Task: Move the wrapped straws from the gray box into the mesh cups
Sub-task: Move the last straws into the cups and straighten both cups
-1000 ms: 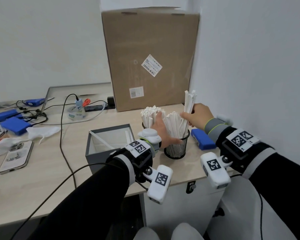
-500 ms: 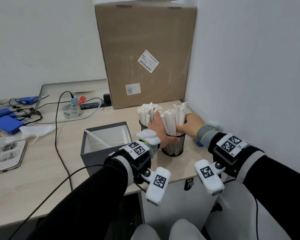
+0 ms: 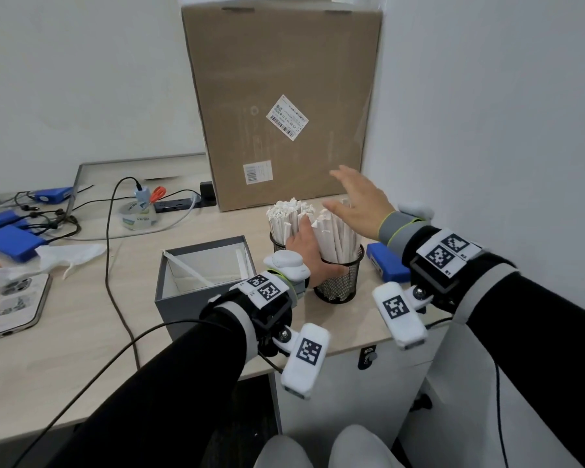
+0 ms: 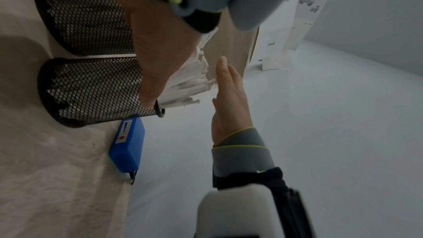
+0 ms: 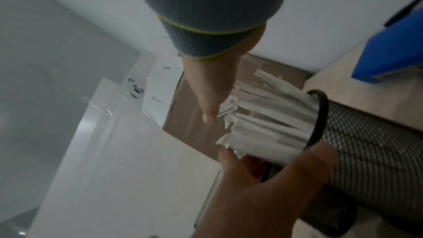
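Head view, left hand (image 3: 306,255) gripping mesh cup (image 3: 341,285), right hand (image 3: 358,201) spread flat above straws (image 3: 335,234)

Office workspace, pale desk (image 3: 65,349), labelled shipping carton (image 3: 281,96) behind the mesh cup (image 3: 341,282) the left hand (image 3: 306,251) grips, cables (image 3: 53,224), tape roll (image 3: 137,216), phone (image 3: 14,309) off to its left.

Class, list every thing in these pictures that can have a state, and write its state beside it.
Gray box, open-topped, a few wrapped straws left inside.
Near black wire-mesh cup, upright, packed with straws.
Far black wire-mesh cup, upright, packed with straws.
Left hand, grips the near cup, thumb across it, fingers up between both bundles.
Right hand, flat, holding nothing, above the straws.
Brown cardboard carton, standing upright.
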